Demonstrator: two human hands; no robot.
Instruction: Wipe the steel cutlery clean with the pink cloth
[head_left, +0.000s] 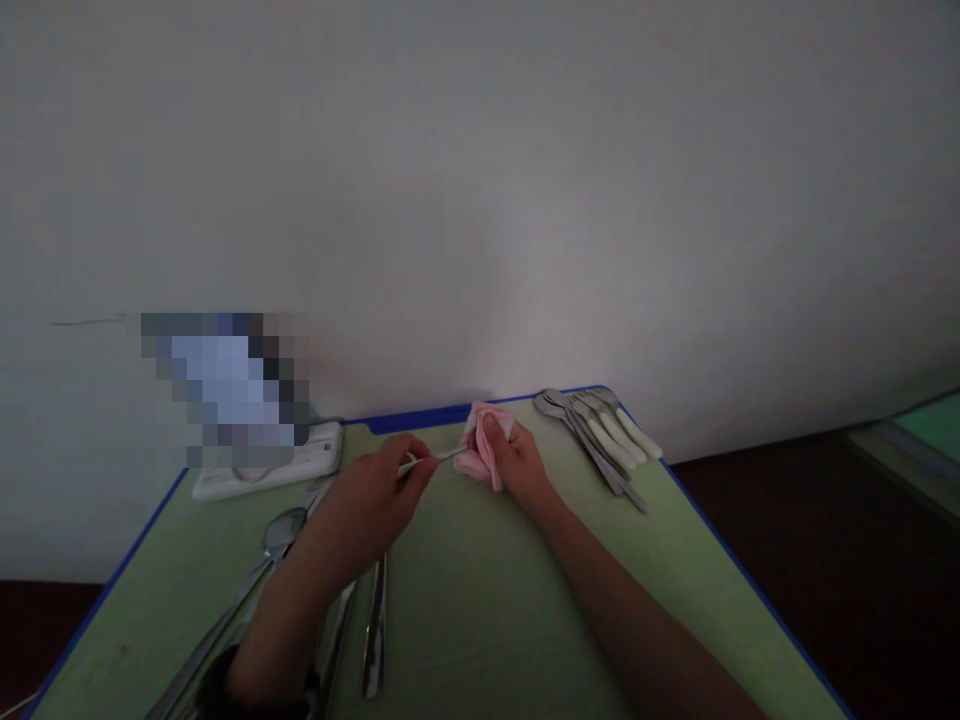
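Note:
My left hand (382, 480) is closed round the handle of a slim piece of cutlery (452, 453). Its far end disappears into a folded pink cloth (474, 460), so I cannot tell whether it is a spoon or a fork. Wrapped round that cloth is my right hand (517, 465), thumb pressed on top. Both hands are just above the green table. To the right of my right hand lie metal spoons (577, 435) and several forks with pale handles (611, 430). Under and beside my left forearm are a large spoon (283, 530) and other long metal utensils (375, 630), partly covered by the arm.
The green table (480, 620) has a blue rim and stands against a grey wall (480, 200). At its back left, a white power strip (322, 450) lies by a blurred-out upright device (232, 375). Dark floor (810, 560) shows on the right.

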